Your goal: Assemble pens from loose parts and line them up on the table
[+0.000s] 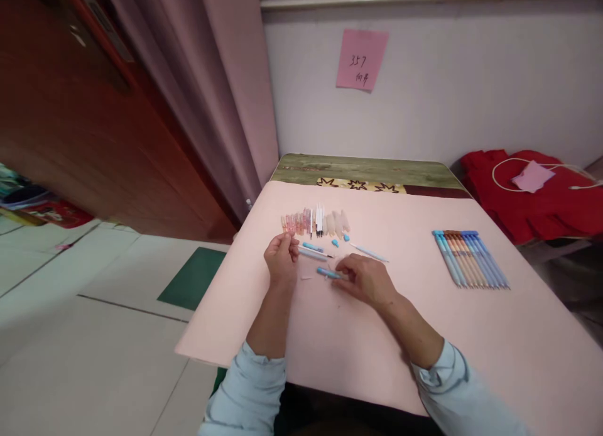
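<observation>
My left hand (281, 259) is closed, its thumb and fingers pinching a thin white pen refill (316, 251) whose dark tip points right. My right hand (367, 277) bends over the table with its fingertips closed on the end of a light blue pen barrel (328, 272). Between the hands lie another blue pen piece (313, 247) and a small white piece (306, 277). Two small blue clips (335, 242) rest just beyond, and a slim pale blue piece (370, 253) with a pointed end lies above my right hand.
Rows of pink pen parts (296, 223), white refills (320, 220) and clear pale tubes (336, 223) lie farther back. Assembled pens (471, 260) in blue and brown line up on the right. Red cloth (541, 197) with a white cable sits past the table's (358, 360) right edge.
</observation>
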Demonstrator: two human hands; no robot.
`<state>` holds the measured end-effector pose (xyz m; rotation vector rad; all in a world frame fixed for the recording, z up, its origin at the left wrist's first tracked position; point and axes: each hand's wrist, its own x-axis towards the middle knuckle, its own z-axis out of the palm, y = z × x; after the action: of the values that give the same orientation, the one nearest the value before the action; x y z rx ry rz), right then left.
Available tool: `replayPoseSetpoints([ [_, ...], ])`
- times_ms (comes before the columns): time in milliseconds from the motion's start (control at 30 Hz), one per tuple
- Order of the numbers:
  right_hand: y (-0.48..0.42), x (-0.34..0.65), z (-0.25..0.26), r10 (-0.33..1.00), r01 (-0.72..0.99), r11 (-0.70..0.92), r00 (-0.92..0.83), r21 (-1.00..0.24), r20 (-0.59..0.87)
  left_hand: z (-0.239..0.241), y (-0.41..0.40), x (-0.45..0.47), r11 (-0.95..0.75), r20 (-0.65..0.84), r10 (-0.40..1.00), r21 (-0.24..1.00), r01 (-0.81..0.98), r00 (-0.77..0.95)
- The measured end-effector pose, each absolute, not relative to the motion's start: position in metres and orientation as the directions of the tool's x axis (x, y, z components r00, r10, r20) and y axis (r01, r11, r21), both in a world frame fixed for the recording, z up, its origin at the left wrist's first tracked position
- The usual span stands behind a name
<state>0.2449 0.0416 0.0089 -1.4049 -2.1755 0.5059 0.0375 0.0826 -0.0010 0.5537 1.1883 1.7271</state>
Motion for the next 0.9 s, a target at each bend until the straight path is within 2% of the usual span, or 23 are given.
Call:
replayPoseSetpoints([
  [133,0.041,0.238,0.004,0.912,0.769,0.407,-0.374,-0.493,0.171,-0.001,0.082,0.038,-0.096,-0.128,0.879,0.895,-0.435,-0.458],
  [200,0.042,0.239,0.004,0.917,0.758,0.396,-0.356,-0.518,0.180,0.001,0.081,0.039,-0.107,-0.106,0.890,0.896,-0.431,-0.443],
  [267,0.042,0.240,0.005,0.940,0.726,0.340,-0.286,-0.599,0.187,0.003,0.080,0.042,-0.098,-0.089,0.915,0.897,-0.432,-0.394],
  [333,0.041,0.239,0.005,0.971,0.630,0.239,-0.165,-0.739,0.173,0.007,0.077,0.046,-0.051,-0.084,0.953,0.903,-0.427,-0.292],
  [433,0.041,0.236,0.003,0.994,0.349,0.103,-0.006,-0.931,0.107,0.011,0.071,0.054,0.054,-0.084,0.995,0.919,-0.391,-0.060],
  [500,0.042,0.235,0.001,0.998,0.185,0.056,0.024,-0.981,0.062,0.012,0.066,0.061,0.106,-0.076,0.992,0.927,-0.361,0.097],
  [600,0.044,0.235,-0.004,1.000,0.085,0.029,0.009,-0.996,0.030,0.010,0.061,0.070,0.127,-0.053,0.972,0.937,-0.326,0.229],
  [800,0.043,0.232,-0.005,1.000,0.076,0.025,-0.013,-0.997,0.024,0.010,0.061,0.075,0.107,-0.048,0.977,0.952,-0.286,0.206],
  [900,0.043,0.233,0.003,0.998,0.060,0.054,0.013,-0.997,0.055,0.013,0.065,0.068,0.092,-0.051,0.991,0.931,-0.354,0.125],
])
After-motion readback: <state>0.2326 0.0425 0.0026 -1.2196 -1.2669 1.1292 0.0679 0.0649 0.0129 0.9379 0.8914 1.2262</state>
